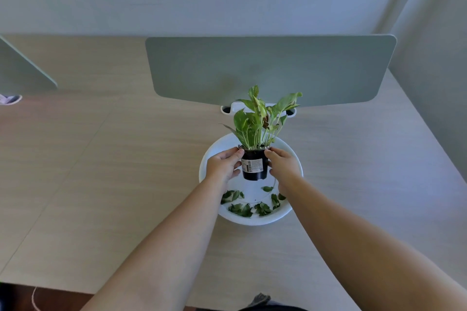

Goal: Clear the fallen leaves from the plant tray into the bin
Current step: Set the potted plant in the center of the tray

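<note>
A round white plant tray lies on the desk in front of me. Several fallen green leaves are scattered along its near side. A small black pot with a white label and a leafy green plant is over the tray's middle. My left hand grips the pot's left side and my right hand grips its right side. Whether the pot touches the tray I cannot tell. No bin is in view.
The light wooden desk spreads wide to the left and right of the tray. A grey-green divider panel stands behind the plant, with a white cable port at its foot. Another panel stands at the far left.
</note>
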{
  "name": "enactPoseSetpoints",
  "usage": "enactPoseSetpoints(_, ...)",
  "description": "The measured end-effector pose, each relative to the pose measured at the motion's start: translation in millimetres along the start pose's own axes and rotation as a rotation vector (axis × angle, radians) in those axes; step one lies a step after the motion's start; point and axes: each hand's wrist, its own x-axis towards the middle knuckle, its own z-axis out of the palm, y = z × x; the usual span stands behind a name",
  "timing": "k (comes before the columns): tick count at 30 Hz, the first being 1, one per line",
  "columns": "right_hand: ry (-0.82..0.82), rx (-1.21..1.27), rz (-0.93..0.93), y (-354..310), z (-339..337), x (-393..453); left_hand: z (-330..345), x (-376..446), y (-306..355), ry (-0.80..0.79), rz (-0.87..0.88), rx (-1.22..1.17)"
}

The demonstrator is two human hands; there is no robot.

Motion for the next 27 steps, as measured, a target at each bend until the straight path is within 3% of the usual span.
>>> enactPoseSetpoints(27,-0.02,-0.058,-0.017,30,-14,1,-10,-9,-35,0.004,0.046,-0.143)
